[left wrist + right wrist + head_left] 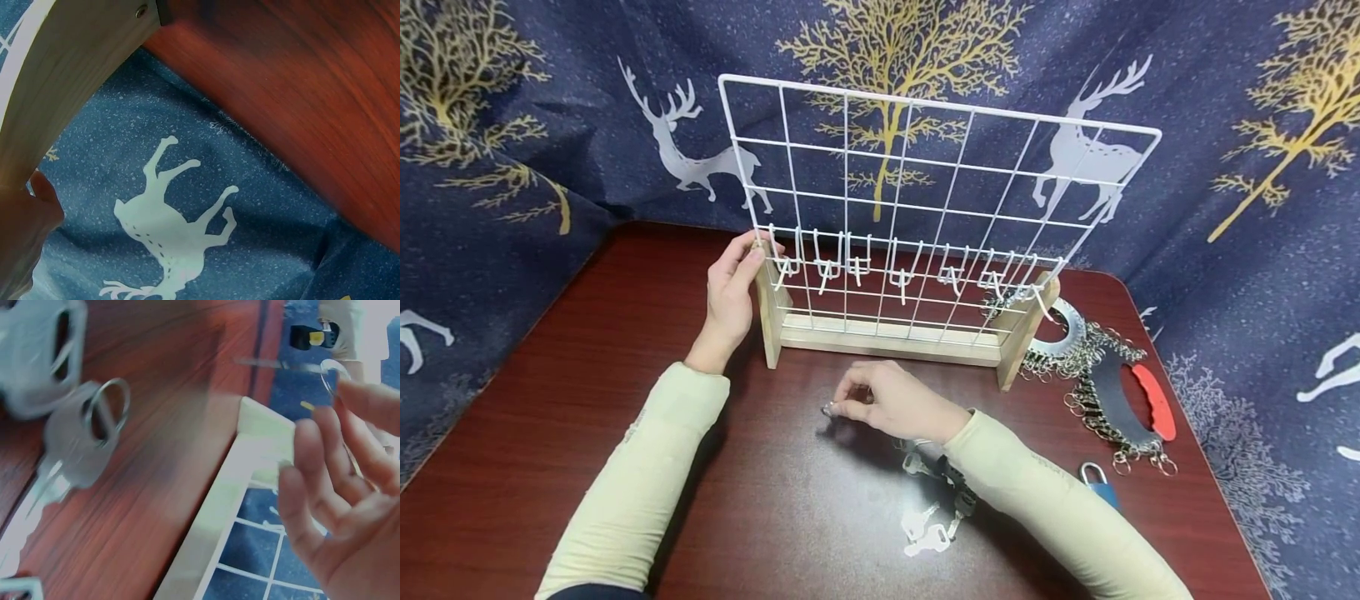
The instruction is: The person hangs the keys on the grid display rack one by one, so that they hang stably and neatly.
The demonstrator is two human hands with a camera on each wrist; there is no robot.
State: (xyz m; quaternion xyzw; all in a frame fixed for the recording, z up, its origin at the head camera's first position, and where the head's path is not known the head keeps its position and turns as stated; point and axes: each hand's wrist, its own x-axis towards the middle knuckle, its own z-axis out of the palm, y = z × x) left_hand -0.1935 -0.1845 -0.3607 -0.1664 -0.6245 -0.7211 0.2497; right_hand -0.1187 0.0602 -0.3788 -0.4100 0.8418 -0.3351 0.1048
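A white wire grid rack [895, 179] stands on a wooden base, with several hooks [857, 267] hung along its lower part. My left hand [730, 287] grips the top of the rack's left wooden post [770, 317]; the left wrist view shows the thumb against that post [62, 75]. In front of the base, above the table, my right hand [898, 400] pinches a small key by its ring [331, 376] between thumb and forefinger. The key's blade [281, 364] looks blurred in the right wrist view. Several loose keys [928, 537] lie on the table below the right forearm.
At the right lie a dark curved holder with many rings [1112, 392], a red handle [1153, 402], a silver ring-shaped holder [1067, 333] and a blue padlock [1101, 485]. A patterned blue cloth [625, 67] hangs behind the dark red table [647, 283].
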